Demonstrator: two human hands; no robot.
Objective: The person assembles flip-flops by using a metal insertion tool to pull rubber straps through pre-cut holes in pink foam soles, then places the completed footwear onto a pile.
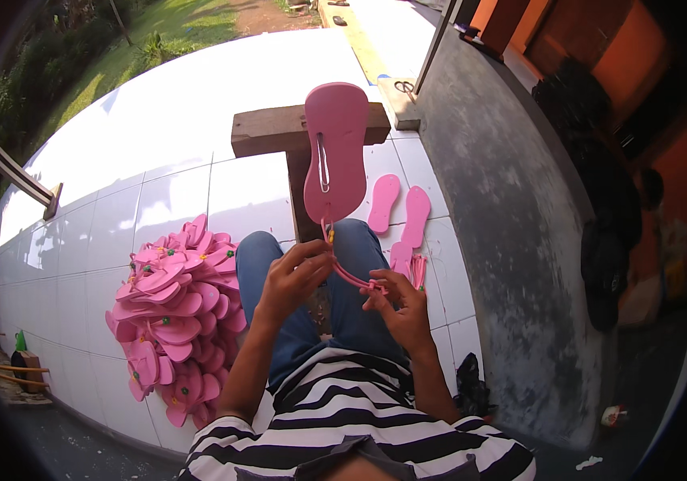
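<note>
A pink flip-flop sole [339, 152] rests on the top of a wooden T-shaped stand [263, 132] in front of my knees. A thin looped metal wire [324, 164] lies along the sole's left side. From the sole's near end hangs a pink strap [353, 278] with a small yellow ornament near its upper part. My left hand [299, 276] pinches the strap close below that ornament. Further down, my right hand [399, 309] grips the strap's other end between thumb and fingers, beside a pink knot or plug. The strap curves between both hands above my lap.
A large heap of pink flip-flops [179, 313] lies on the tiled floor to my left. To the right are loose pink soles [415, 216] and a bundle of pink straps [419, 272]. A grey low wall [496, 200] runs along the right, with scissors [404, 86] near its far end.
</note>
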